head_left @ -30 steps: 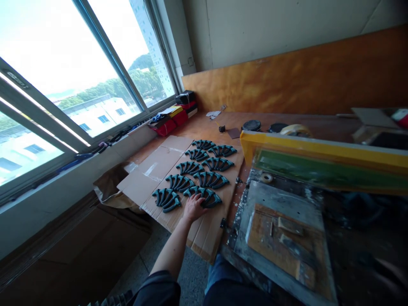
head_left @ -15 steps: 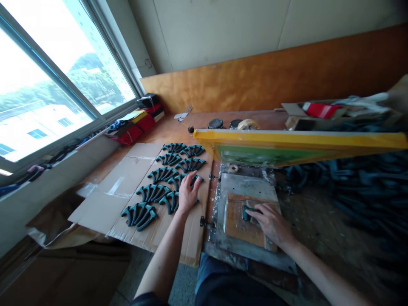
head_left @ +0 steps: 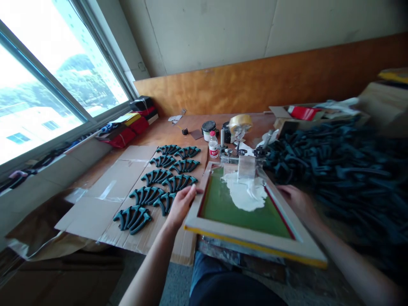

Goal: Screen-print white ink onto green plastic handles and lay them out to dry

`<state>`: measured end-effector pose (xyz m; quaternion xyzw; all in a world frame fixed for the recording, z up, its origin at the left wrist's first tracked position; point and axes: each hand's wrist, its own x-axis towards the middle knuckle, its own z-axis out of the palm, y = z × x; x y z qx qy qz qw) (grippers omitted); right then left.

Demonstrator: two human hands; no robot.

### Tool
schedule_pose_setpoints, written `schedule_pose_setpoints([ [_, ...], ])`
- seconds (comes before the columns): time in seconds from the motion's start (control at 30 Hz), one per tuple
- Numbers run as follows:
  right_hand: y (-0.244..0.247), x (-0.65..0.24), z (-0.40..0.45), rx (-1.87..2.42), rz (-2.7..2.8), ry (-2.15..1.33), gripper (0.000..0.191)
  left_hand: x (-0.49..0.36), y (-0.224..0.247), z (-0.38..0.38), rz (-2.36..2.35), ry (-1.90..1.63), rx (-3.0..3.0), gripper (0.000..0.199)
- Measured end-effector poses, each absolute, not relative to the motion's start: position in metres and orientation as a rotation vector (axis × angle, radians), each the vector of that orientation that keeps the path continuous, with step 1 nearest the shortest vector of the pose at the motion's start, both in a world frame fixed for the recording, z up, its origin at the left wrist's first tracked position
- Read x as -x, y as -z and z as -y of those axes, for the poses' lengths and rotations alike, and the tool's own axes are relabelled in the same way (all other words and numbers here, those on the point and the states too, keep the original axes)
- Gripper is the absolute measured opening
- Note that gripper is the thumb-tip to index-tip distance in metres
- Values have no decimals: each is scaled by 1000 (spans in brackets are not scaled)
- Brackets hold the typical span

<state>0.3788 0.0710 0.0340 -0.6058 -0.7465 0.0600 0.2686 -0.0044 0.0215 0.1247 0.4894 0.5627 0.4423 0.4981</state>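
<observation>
Cardboard [head_left: 106, 189] next to the green-mesh frame [head_left: 248, 233]. Left hand's [head_left: 181, 205] fingers grip its edge; right hand's [head_left: 296, 202] beside it, can't tell its grip.

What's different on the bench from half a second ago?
The frame has swung down from its raised position. The right hand has let go of the small dark part and is at the frame's right edge; the left hand has moved from above the cardboard to its left edge. The laid-out dark parts look unchanged.
</observation>
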Motion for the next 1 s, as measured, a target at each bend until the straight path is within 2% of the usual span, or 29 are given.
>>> schedule_pose_setpoints([
  [0.2, -74, -320, -102, 1377, 2231, -26, 50, 7, -29, 0, -1650, -707, -1463, 57],
  [0.27, -76, -297, -102, 1427, 2387, -19, 37, 6, -17, -2, -1720, -622, -1531, 55],
  [0.4, -63, -282, -76, 1498, 2567, -83, 4, 6, -14, -4, -1753, -555, -1541, 53],
  [0.53, -55, -294, -38, 1113, 2734, -96, 20, 6, -15, -2, -1759, -551, -1524, 50],
  [0.63, -64, -303, -33, 898, 2842, -239, 18, 5, -14, 0, -1759, -569, -1500, 49],
  [0.73, -71, -303, -41, 993, 2778, -358, 13, 5, -14, 0, -1744, -619, -1463, 50],
  [0.9, -60, -297, -30, 988, 2614, -243, 20, 4, -10, -1, -1693, -717, -1358, 53],
  [1.0, -60, -298, -30, 980, 2641, -299, 12, 5, -7, -1, -1688, -750, -1309, 55],
])
